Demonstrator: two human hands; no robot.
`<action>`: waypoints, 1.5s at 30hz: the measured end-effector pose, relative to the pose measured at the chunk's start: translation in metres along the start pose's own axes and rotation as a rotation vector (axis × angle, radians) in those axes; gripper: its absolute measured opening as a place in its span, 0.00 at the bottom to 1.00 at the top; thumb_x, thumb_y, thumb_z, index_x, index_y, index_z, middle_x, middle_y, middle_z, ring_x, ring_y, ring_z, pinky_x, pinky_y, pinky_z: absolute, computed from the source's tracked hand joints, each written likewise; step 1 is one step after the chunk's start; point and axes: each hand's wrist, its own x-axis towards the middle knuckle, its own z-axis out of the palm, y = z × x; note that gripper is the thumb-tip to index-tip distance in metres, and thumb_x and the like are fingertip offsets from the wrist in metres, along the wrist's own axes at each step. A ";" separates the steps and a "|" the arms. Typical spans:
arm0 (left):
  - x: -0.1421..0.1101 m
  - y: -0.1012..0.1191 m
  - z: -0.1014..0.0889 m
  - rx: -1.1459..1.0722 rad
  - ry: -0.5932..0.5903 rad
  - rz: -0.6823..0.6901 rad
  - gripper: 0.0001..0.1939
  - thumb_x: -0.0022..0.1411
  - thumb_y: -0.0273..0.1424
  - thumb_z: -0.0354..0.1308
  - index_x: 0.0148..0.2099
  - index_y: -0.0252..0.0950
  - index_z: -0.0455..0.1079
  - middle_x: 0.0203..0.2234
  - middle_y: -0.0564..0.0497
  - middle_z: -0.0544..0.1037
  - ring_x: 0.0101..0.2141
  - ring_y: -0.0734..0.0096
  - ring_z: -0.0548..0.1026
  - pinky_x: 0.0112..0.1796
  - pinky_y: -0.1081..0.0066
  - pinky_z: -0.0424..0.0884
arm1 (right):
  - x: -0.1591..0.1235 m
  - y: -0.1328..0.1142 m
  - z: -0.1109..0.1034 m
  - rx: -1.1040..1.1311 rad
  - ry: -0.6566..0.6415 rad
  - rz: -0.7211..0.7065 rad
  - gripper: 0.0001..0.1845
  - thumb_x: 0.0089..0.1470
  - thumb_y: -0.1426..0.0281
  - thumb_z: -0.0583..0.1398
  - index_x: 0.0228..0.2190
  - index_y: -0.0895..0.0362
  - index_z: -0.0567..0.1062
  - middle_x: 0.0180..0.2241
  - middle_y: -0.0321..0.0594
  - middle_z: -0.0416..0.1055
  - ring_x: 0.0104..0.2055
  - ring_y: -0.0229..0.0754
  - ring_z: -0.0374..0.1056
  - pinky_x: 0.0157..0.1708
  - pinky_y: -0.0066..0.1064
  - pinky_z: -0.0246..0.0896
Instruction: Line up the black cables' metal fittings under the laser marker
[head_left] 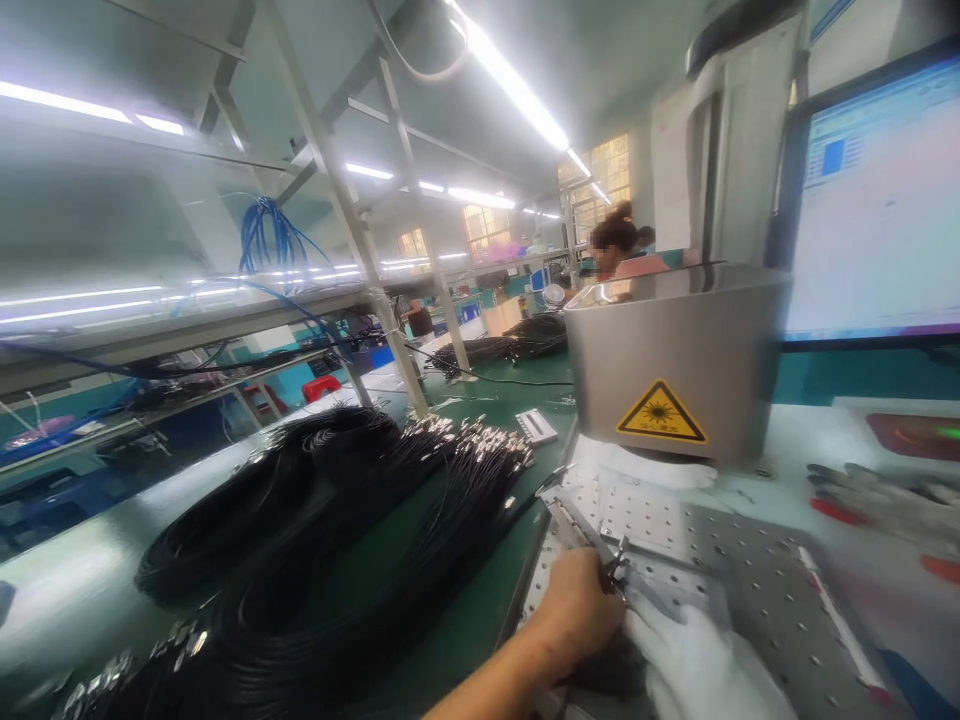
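My left hand (581, 607), bare, is closed in a fist at a metal fixture (574, 520) on the perforated metal plate (679, 535). What its fingers grip is hidden; small dark and metallic parts (616, 568) show just beyond them. Beside it on the right is my right hand (701, 655) in a white glove, blurred, its fingertips close to those same parts. Dark cable (611, 665) shows below the two hands. To the left, thick bundles of black cables (322, 520) with shiny metal connector ends (484, 440) lie on the green mat (360, 590).
A grey metal housing (675, 350) with a yellow laser warning triangle (660, 412) overhangs the plate's back. A lit monitor (881, 200) stands at right. A small white block (536, 427) lies behind the connectors. Shelf posts (337, 190) rise at left; a person (619, 245) sits beyond.
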 end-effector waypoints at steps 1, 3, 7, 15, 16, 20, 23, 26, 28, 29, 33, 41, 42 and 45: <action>-0.001 -0.001 -0.001 0.009 -0.007 0.003 0.06 0.49 0.23 0.56 0.33 0.33 0.71 0.37 0.39 0.79 0.40 0.56 0.74 0.36 0.66 0.62 | 0.000 0.000 0.000 -0.011 -0.011 -0.006 0.27 0.51 0.76 0.53 0.51 0.48 0.74 0.53 0.37 0.70 0.41 0.49 0.69 0.32 0.34 0.69; -0.004 -0.006 -0.003 0.016 -0.013 0.007 0.06 0.49 0.23 0.56 0.32 0.33 0.71 0.36 0.40 0.79 0.39 0.56 0.74 0.35 0.66 0.61 | 0.001 0.000 0.001 -0.029 -0.034 -0.008 0.29 0.50 0.77 0.53 0.52 0.48 0.74 0.52 0.37 0.71 0.39 0.48 0.69 0.31 0.35 0.69; -0.004 -0.019 -0.001 -0.057 0.006 -0.017 0.06 0.47 0.23 0.58 0.31 0.34 0.70 0.33 0.45 0.78 0.37 0.61 0.73 0.34 0.69 0.61 | 0.003 -0.003 0.003 -0.036 -0.039 0.023 0.31 0.49 0.77 0.53 0.54 0.46 0.73 0.50 0.37 0.72 0.39 0.49 0.69 0.31 0.37 0.70; 0.001 -0.015 0.006 -0.034 0.025 -0.006 0.10 0.44 0.21 0.57 0.32 0.33 0.73 0.34 0.43 0.79 0.38 0.57 0.73 0.37 0.65 0.62 | 0.008 -0.005 0.002 -0.177 -0.017 -0.036 0.30 0.49 0.76 0.53 0.53 0.53 0.75 0.52 0.40 0.70 0.35 0.50 0.67 0.28 0.41 0.71; 0.001 -0.015 0.006 -0.054 0.024 -0.007 0.10 0.44 0.20 0.57 0.31 0.33 0.73 0.33 0.43 0.79 0.38 0.56 0.73 0.37 0.65 0.63 | 0.008 -0.004 0.003 -0.179 -0.018 -0.058 0.30 0.48 0.77 0.53 0.53 0.53 0.75 0.53 0.40 0.70 0.35 0.49 0.67 0.27 0.40 0.71; -0.002 -0.021 -0.004 -0.205 0.035 -0.011 0.08 0.50 0.24 0.56 0.35 0.34 0.73 0.28 0.49 0.77 0.32 0.66 0.73 0.33 0.70 0.65 | 0.007 -0.001 0.009 -0.183 -0.017 -0.064 0.32 0.47 0.79 0.54 0.53 0.48 0.74 0.52 0.36 0.70 0.37 0.49 0.68 0.24 0.35 0.70; -0.010 -0.029 -0.016 -0.379 0.065 -0.005 0.11 0.60 0.30 0.50 0.41 0.33 0.70 0.20 0.55 0.71 0.22 0.73 0.67 0.26 0.73 0.62 | 0.009 -0.003 0.005 -0.165 -0.039 -0.010 0.33 0.48 0.77 0.56 0.55 0.46 0.73 0.54 0.36 0.69 0.39 0.51 0.68 0.27 0.38 0.71; -0.023 -0.032 -0.026 -0.366 0.099 0.055 0.13 0.63 0.34 0.48 0.32 0.35 0.70 0.14 0.56 0.65 0.18 0.75 0.61 0.25 0.72 0.58 | 0.011 -0.007 -0.002 -0.196 -0.079 0.005 0.32 0.49 0.79 0.56 0.54 0.47 0.73 0.54 0.37 0.68 0.39 0.50 0.68 0.28 0.38 0.70; -0.028 -0.031 -0.028 -0.213 0.118 0.087 0.15 0.62 0.33 0.48 0.27 0.36 0.70 0.15 0.55 0.65 0.20 0.75 0.61 0.27 0.71 0.55 | 0.010 -0.008 -0.003 -0.212 -0.085 -0.001 0.32 0.48 0.79 0.56 0.54 0.47 0.73 0.53 0.37 0.69 0.37 0.49 0.68 0.26 0.36 0.69; -0.029 -0.030 -0.027 -0.141 0.122 0.090 0.15 0.61 0.32 0.48 0.26 0.36 0.71 0.16 0.54 0.67 0.21 0.74 0.61 0.28 0.70 0.55 | 0.010 -0.007 -0.002 -0.209 -0.079 -0.007 0.33 0.48 0.79 0.57 0.55 0.46 0.73 0.53 0.38 0.69 0.37 0.49 0.68 0.26 0.35 0.69; -0.023 -0.026 -0.019 0.071 0.078 0.060 0.14 0.60 0.31 0.49 0.28 0.36 0.75 0.24 0.46 0.77 0.28 0.68 0.69 0.31 0.68 0.56 | 0.006 -0.002 0.009 -0.171 -0.041 -0.026 0.31 0.47 0.77 0.57 0.53 0.46 0.73 0.54 0.38 0.68 0.37 0.50 0.68 0.24 0.35 0.70; -0.018 -0.024 -0.016 0.229 0.030 0.077 0.17 0.62 0.33 0.48 0.32 0.34 0.77 0.34 0.36 0.82 0.36 0.55 0.79 0.32 0.64 0.55 | 0.008 -0.002 0.005 -0.137 -0.057 -0.020 0.29 0.49 0.76 0.56 0.53 0.48 0.73 0.52 0.38 0.69 0.38 0.50 0.67 0.25 0.36 0.69; -0.018 -0.024 -0.016 0.238 0.018 0.086 0.17 0.62 0.33 0.48 0.32 0.34 0.77 0.34 0.35 0.81 0.37 0.54 0.79 0.31 0.64 0.56 | 0.008 -0.002 0.005 -0.143 -0.069 -0.016 0.29 0.49 0.76 0.56 0.53 0.49 0.73 0.52 0.38 0.69 0.38 0.50 0.67 0.25 0.36 0.69; -0.018 -0.023 -0.015 0.280 -0.011 0.101 0.18 0.62 0.32 0.47 0.32 0.33 0.77 0.34 0.33 0.81 0.38 0.51 0.79 0.31 0.63 0.56 | 0.008 -0.002 0.004 -0.162 -0.035 -0.021 0.29 0.48 0.76 0.56 0.52 0.48 0.74 0.52 0.36 0.70 0.36 0.48 0.67 0.26 0.38 0.71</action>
